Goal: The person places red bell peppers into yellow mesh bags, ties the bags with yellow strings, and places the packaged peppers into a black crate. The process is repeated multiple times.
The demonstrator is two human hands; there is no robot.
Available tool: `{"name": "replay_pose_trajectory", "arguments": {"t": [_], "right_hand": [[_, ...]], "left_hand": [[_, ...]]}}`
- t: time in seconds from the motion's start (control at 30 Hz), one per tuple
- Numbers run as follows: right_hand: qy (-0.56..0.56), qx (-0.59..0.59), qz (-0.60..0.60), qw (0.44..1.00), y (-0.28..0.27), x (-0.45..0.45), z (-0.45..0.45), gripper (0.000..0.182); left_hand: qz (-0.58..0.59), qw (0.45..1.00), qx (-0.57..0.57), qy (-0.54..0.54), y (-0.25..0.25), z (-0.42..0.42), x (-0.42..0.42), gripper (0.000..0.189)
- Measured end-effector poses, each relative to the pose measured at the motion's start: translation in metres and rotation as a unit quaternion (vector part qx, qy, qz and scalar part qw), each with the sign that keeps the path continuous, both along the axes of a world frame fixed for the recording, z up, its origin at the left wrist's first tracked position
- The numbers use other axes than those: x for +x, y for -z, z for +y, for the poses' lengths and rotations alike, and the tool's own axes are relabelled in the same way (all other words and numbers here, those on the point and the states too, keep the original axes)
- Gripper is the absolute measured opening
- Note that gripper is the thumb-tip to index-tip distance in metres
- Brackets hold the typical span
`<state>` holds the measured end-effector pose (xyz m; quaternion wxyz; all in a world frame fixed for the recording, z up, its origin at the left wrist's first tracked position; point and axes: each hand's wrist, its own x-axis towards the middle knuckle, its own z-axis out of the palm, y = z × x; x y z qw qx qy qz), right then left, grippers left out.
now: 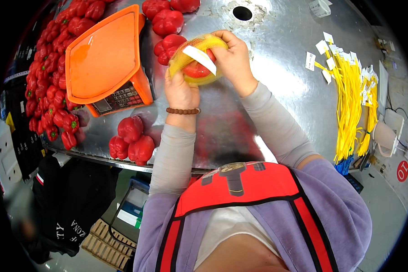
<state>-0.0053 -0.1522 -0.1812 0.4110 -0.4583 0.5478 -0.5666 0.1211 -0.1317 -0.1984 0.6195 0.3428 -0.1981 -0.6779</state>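
A yellow mesh bag [215, 42] is held up over the steel table between both hands. My left hand [182, 91] pinches its near left edge, and a brown beaded bracelet circles that wrist. With thumb and fingers my right hand [234, 58] grips the bag's far right edge. Red bell pepper [194, 70] shows through the mesh; how many peppers are inside I cannot tell. Across the bag lies a white label [200, 60]. Just beyond it, on the table, sit loose red bell peppers [170, 46].
An orange weighing scale [103, 57] stands left, beside a large heap of red peppers [51, 85]. Three peppers [132, 139] sit near the edge of the steel table [221, 136]. Bundled yellow mesh bags [348, 102] with white tags lie right. A hole [242, 13] pierces the tabletop.
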Motion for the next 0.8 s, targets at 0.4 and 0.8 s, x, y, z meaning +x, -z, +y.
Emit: {"name": "replay_pose_trajectory", "arguments": {"t": [0.4,0.8], "right_hand": [[-0.024,0.216,-0.151,0.964,0.04,-0.018,-0.02,0.018],[0.003,0.206,-0.082,0.975,0.088,-0.018,-0.01,0.021]], "left_hand": [[0.032,0.985,0.142,-0.087,0.037,-0.002,-0.002,0.017],[-0.236,0.964,0.112,-0.047,0.047,-0.002,0.002,0.011]]}}
